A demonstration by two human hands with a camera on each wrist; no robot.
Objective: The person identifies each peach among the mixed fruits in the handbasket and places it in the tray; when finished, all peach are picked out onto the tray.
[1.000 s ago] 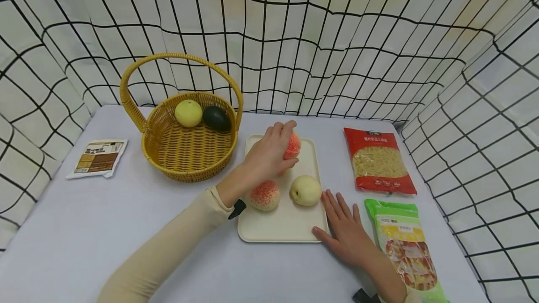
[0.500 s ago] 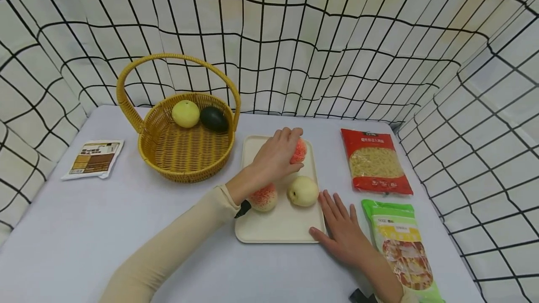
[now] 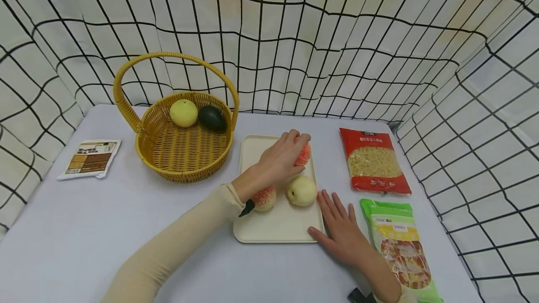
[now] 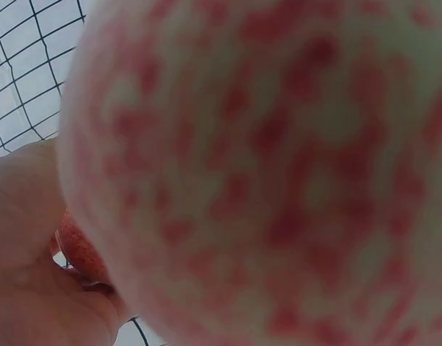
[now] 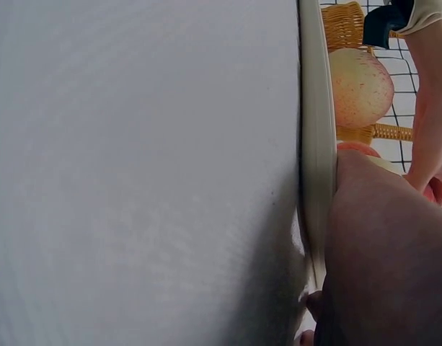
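Observation:
My left hand curls over a red-speckled peach and holds it at the back right of the cream tray. In the left wrist view that peach shows between fingers and thumb. Another speckled peach, partly covered by my left wrist, fills most of that view. A round, pale yellow pear sits beside it on the tray. My right hand lies with straight fingers along the tray's right edge. In the right wrist view it rests against the tray's rim.
At back left stands a yellow wicker basket holding a yellow-green fruit and an avocado. A small packet lies left of it. A red pasta bag and a green-yellow bag lie at right. Black netting encloses the table.
My left hand has moved right and slightly towards me over the tray, with the peach in its grip. My right hand has stayed at the tray's edge; the view has shifted slightly.

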